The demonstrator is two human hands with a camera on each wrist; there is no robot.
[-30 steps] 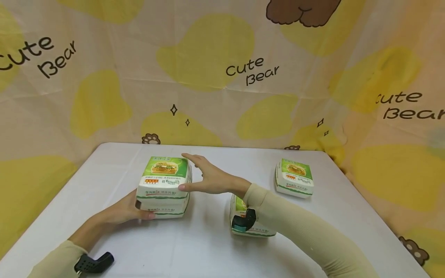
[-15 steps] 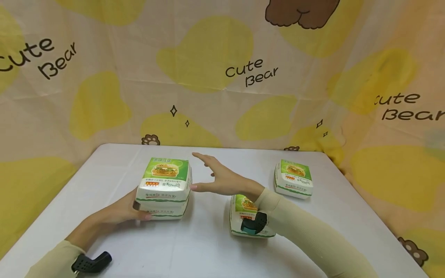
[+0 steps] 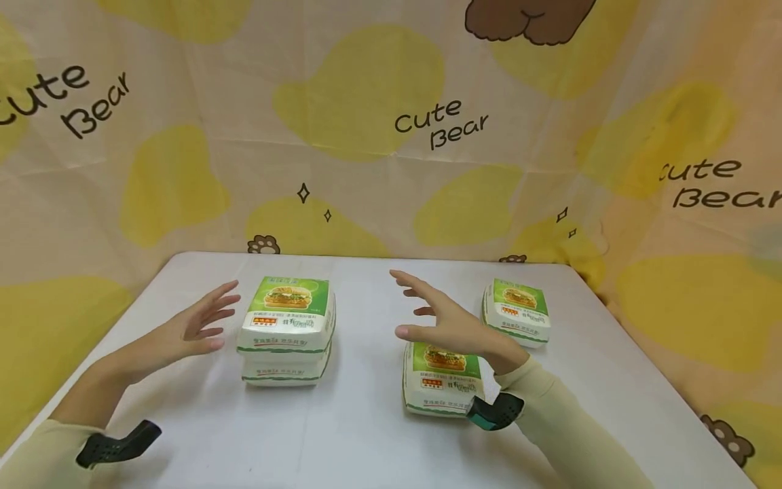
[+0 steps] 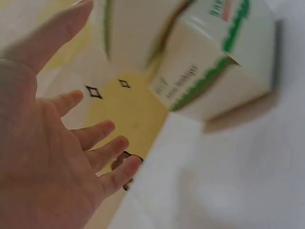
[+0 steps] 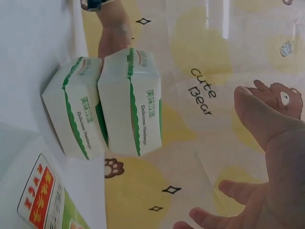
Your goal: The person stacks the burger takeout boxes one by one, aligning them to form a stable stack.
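Observation:
Two burger boxes stand stacked on the left half of the table, the upper burger box squarely over the lower burger box. My left hand is just left of the stack with fingers spread, apart from it and holding nothing. In the left wrist view that hand's palm faces the boxes across a gap. My right hand, fingers extended and empty, hovers above a single burger box in the front middle and partly covers its top. The right wrist view shows both stacked boxes away from the right fingers.
Another burger box sits at the back right of the white table. A yellow patterned cloth hangs behind and along the sides. Each wrist wears a black strap device, such as the left one.
My left hand has let go of the lower stacked box and drawn back left. My right hand has moved right, from beside the stack to over the front middle box.

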